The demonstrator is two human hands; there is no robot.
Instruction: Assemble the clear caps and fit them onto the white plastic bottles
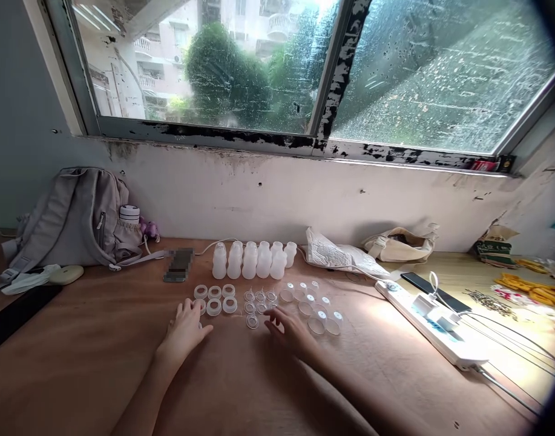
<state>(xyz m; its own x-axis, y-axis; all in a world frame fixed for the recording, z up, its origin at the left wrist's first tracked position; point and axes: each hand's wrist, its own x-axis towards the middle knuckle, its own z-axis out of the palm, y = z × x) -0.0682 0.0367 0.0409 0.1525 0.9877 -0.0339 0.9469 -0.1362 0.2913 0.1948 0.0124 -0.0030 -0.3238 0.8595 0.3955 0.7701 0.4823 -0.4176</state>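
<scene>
My left hand point(186, 327) rests at the lower left of the white rings point(214, 306), its fingers apart and partly covering one ring. My right hand point(286, 327) reaches to the right edge of the small clear nipple-shaped pieces point(252, 321), thumb and forefinger apart. To its right lie clear round caps point(316, 325) in rows. Behind these parts, several frosted white bottles point(234, 260) stand upright in a close group. Neither hand visibly holds anything.
A grey backpack point(77, 218) and a black case point(20, 315) are on the left. A phone point(179, 264) lies left of the bottles. On the right are a white power strip point(431, 327) with cables, a white package point(341, 254), a beige pouch point(399, 244) and a dark phone point(435, 292).
</scene>
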